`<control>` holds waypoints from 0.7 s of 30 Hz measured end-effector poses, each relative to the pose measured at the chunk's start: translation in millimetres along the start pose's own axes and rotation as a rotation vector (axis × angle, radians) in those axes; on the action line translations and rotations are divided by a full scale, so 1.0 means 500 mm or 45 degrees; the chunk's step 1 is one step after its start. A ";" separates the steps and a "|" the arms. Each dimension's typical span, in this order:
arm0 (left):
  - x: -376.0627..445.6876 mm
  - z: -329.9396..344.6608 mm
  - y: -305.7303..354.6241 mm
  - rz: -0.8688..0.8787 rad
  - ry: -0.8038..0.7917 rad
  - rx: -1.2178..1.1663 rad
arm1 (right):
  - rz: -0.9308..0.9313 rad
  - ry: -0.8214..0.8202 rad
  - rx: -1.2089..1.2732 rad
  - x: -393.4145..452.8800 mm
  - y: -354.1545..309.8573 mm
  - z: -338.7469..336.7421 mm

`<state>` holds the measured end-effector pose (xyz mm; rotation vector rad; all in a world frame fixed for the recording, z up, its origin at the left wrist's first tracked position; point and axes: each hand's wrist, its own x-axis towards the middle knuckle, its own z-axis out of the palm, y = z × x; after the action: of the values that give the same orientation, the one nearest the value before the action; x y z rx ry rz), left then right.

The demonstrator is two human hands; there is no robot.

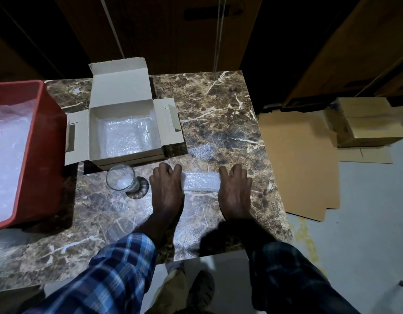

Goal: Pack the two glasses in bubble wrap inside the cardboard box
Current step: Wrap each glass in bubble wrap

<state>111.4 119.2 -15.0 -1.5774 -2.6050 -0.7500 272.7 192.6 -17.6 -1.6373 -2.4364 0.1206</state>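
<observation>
Bubble wrap roll (201,180) lies on the counter (218,109) between your two hands, long axis running left to right, parallel to the near edge. Whether a glass is inside the roll, you cannot tell from here. A flat sheet of bubble wrap (196,214) trails from the roll toward you across the marble top.

Going by size: one marble counter; one red bin (44,155) at its left edge with loose plastic wrap inside; one cardboard box (125,130) behind the roll, all flaps folded open, mouth facing up, a bubble-wrapped bundle (125,137) lying on its floor. On the floor to your right, flat cardboard sheets (298,159) and two closed cartons (366,121), stacked.

Your left hand (166,189) presses on the left end of the roll, fingers curled over its far side, close together. Your right hand (235,189) does the same on the right end, fingers bent over the top of the roll. Both sleeves are blue plaid.

One bare glass (122,181) counted: stands upright, mouth up, on a round dark coaster (140,189), just left of your left hand and just in front of the box. Not touching the roll.
</observation>
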 end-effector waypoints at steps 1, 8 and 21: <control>0.002 0.000 -0.004 0.089 -0.017 0.060 | -0.040 0.012 -0.025 0.001 0.003 0.002; -0.037 0.034 -0.009 0.485 -0.026 -0.159 | -0.259 0.114 0.109 -0.024 -0.029 0.024; -0.055 0.021 -0.089 0.488 -0.448 0.053 | -0.231 -0.140 0.125 -0.076 0.017 0.045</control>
<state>90.2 83.7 -48.6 -2.2783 -2.3711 -0.4190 289.3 161.7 -45.8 -1.3964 -2.6020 0.3043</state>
